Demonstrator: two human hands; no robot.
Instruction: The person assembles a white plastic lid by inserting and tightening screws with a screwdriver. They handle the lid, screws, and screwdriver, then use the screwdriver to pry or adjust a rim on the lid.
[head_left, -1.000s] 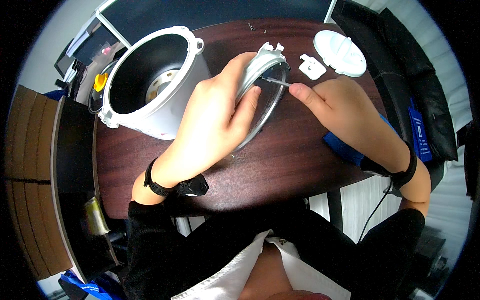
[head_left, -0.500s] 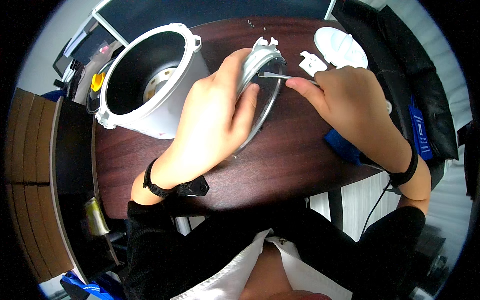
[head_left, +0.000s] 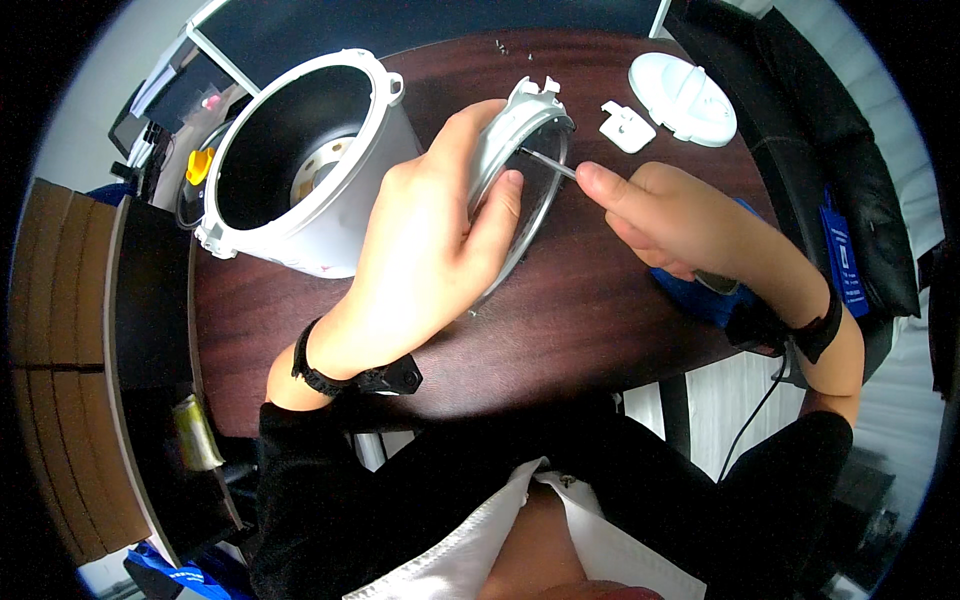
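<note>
My left hand [head_left: 425, 225] grips a rice cooker lid [head_left: 505, 140] by its pale rim, fingers behind and thumb in front. The lid stands tilted on edge, its see-through inner face turned to the right. Closed around a slim metal tool [head_left: 550, 165], my right hand [head_left: 680, 220] holds the tool's tip against the inside of the rim. A rounded greyish end of the tool shows below the palm; its exact kind is unclear. To the left stands the white rice cooker body [head_left: 385, 150], open at the top, with no inner pot inside.
A white oval cover [head_left: 690, 100] and a small white plastic part [head_left: 628, 128] lie at the back right. Several tiny screws [head_left: 502, 47] rest at the far edge. A blue cloth [head_left: 690, 295] is under my right hand. A yellow piece [head_left: 199, 164] sits left of the cooker.
My right hand has rolled and dropped slightly, turning the tool so its tip looks narrower and its rounded end shows. The lid has barely moved in my left hand.
</note>
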